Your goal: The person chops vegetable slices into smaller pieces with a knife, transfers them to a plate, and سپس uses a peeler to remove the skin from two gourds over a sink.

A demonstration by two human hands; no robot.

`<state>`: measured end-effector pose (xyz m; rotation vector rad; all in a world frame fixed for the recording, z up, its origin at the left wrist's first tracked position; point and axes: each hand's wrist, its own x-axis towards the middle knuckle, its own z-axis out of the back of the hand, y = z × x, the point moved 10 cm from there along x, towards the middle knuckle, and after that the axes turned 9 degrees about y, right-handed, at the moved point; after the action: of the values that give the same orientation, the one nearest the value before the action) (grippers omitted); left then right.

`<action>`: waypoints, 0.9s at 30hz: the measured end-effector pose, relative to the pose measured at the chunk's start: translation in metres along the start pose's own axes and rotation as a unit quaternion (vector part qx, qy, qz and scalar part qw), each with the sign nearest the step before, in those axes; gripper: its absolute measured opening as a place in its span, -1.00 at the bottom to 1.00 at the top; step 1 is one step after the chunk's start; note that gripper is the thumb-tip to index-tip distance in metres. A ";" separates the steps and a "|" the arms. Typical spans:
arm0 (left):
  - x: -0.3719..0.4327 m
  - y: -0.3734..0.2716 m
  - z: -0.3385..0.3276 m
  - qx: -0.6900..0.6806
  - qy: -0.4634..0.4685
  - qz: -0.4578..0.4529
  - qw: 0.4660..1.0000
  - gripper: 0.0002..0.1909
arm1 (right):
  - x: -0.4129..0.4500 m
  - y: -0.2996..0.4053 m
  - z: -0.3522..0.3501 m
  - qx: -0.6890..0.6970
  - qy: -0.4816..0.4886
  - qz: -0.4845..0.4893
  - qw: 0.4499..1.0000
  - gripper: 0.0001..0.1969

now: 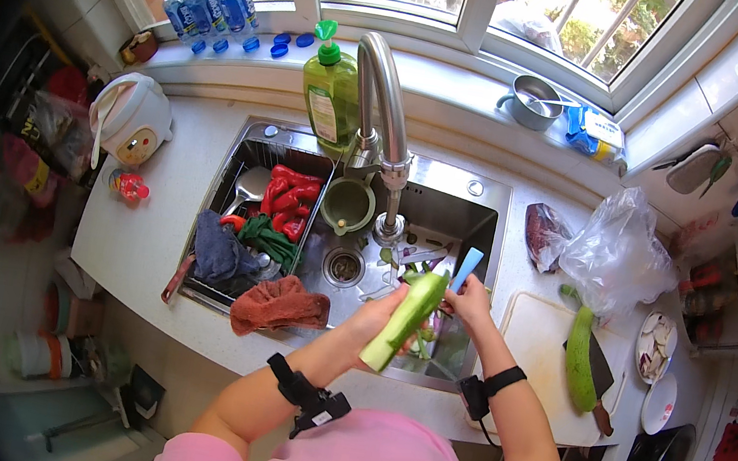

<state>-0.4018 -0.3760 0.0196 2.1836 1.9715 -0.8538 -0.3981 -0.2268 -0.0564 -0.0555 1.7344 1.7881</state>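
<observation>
My left hand (pixel 377 313) grips a partly peeled green squash (pixel 406 323), tilted over the near right part of the steel sink (pixel 416 158). Pale flesh shows along its lower end, and darker green skin stays on one side. In my right hand (pixel 471 303) is a tool with a light blue handle (pixel 467 268), likely a peeler; its working end is hidden by the fingers and the squash. Below both hands, peel scraps (pixel 434 252), some purple and some green, lie on the sink floor. The faucet (pixel 396 104) arches over the basin just beyond.
Left in the sink, a wire basket (pixel 220 185) holds red peppers (pixel 291 196), a ladle and cloths. A brown cloth (pixel 281 307) drapes the front rim. At right, a cutting board (pixel 531 350) bears a whole squash (pixel 580 358) and a knife (pixel 599 365), beside a plastic bag (pixel 619 252).
</observation>
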 end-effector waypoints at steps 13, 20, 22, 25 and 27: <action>-0.005 -0.023 0.012 0.140 -0.002 -0.068 0.988 -0.52 | -0.013 0.063 0.014 0.007 -0.031 0.109 0.994 -0.79; 0.000 -0.024 0.017 0.058 -0.033 -0.071 0.995 -0.50 | -0.052 0.122 -0.030 0.257 0.065 0.158 0.951 -0.81; 0.000 -0.022 0.021 0.049 -0.022 -0.066 0.996 -0.49 | -0.065 0.127 -0.060 0.249 0.136 0.129 0.950 -0.81; 0.002 -0.016 0.029 0.049 -0.050 -0.060 0.996 -0.52 | -0.068 0.127 -0.071 0.226 0.167 0.110 0.953 -0.80; 0.002 -0.012 0.029 0.027 -0.037 -0.054 0.997 -0.51 | -0.048 0.122 -0.047 0.205 0.119 0.144 0.961 -0.81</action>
<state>-0.4230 -0.3838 -0.0018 2.0571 2.0691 -1.0004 -0.4349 -0.2801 0.0665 0.1714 2.3605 1.6277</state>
